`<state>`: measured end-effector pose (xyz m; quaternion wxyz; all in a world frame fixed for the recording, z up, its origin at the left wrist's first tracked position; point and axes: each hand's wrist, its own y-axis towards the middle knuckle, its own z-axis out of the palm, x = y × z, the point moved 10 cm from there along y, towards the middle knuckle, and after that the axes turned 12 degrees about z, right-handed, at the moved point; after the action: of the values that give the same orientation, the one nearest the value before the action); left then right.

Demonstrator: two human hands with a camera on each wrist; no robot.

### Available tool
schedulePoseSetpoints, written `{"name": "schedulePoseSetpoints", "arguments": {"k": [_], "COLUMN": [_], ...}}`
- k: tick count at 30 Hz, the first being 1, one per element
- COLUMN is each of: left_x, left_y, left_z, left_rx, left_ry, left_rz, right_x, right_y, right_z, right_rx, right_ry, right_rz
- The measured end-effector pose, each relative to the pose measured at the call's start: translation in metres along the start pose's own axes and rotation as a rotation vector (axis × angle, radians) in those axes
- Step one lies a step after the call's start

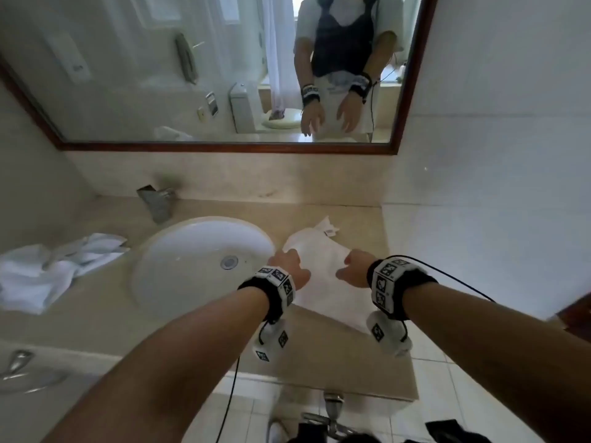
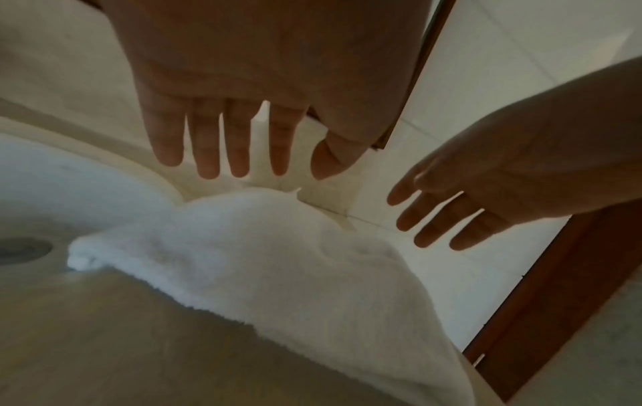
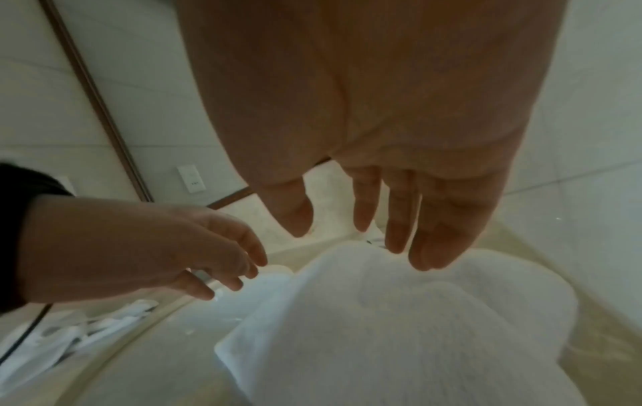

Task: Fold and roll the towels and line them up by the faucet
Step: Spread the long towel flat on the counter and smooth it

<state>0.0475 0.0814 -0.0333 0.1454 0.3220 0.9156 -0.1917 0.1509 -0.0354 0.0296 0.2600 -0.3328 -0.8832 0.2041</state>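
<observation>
white terry towel (image 1: 323,276): lying partly folded on the beige stone counter (image 1: 105,318), just right of the sink basin (image 1: 192,260); near corner hanging slightly past the counter's front edge; far end bunching up, small label tag showing there
left hand (image 1: 289,266): hovering over the towel's left edge, next to the basin rim; fingers (image 2: 208,148) straight and slightly spread, gripping nothing
right hand (image 1: 355,270): hovering over the towel's right side; fingers (image 3: 399,219) hanging extended, a little apart, gripping nothing
contact: wrist views showing fingertips above the cloth with a gap; head view too coarse, so possibly just brushing it — cannot tell
second towels (image 1: 51,270): lying crumpled in a loose pile on the counter left of the basin, well apart from both hands
faucet (image 1: 158,201): standing behind the basin at the back-left, against the splashback; no rolled towel beside it
mirror (image 1: 204,71): hanging above the counter, wood frame, reflecting the person's torso and both open hands
wristbands: sitting on both wrists, black with printed markers, cables trailing down
</observation>
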Motion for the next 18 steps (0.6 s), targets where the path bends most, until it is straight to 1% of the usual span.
{"name": "schedulePoseSetpoints", "arguments": {"k": [1, 3, 6, 8, 10, 13, 15, 18], "left_x": [0.008, 0.021, 0.035, 0.047, 0.064, 0.092, 0.100, 0.097], "left_y": [0.004, 0.018, 0.041, 0.058, 0.068, 0.079, 0.084, 0.089], "left_z": [0.005, 0.014, 0.019, 0.019, 0.022, 0.035, 0.044, 0.045], "left_rx": [0.033, 0.062, 0.087, 0.072, 0.095, 0.197, 0.265, 0.284], "left_ry": [0.006, 0.009, 0.033, 0.058, 0.017, -0.122, -0.164, -0.130], "left_rz": [-0.031, -0.057, -0.023, -0.025, -0.085, -0.175, -0.144, -0.032], "right_x": [0.001, -0.011, -0.011, -0.008, -0.003, 0.000, -0.002, 0.001], "right_y": [0.003, 0.030, 0.070, 0.084, 0.097, 0.109, 0.117, 0.128], "right_z": [0.007, 0.019, 0.031, 0.034, 0.037, 0.049, 0.055, 0.056], "right_rx": [0.048, 0.081, 0.087, 0.079, 0.044, 0.050, 0.062, 0.083], "right_ry": [-0.024, -0.026, 0.025, 0.023, 0.019, 0.011, 0.022, 0.051], "right_rz": [0.023, 0.117, 0.219, 0.262, 0.269, 0.325, 0.365, 0.369]}}
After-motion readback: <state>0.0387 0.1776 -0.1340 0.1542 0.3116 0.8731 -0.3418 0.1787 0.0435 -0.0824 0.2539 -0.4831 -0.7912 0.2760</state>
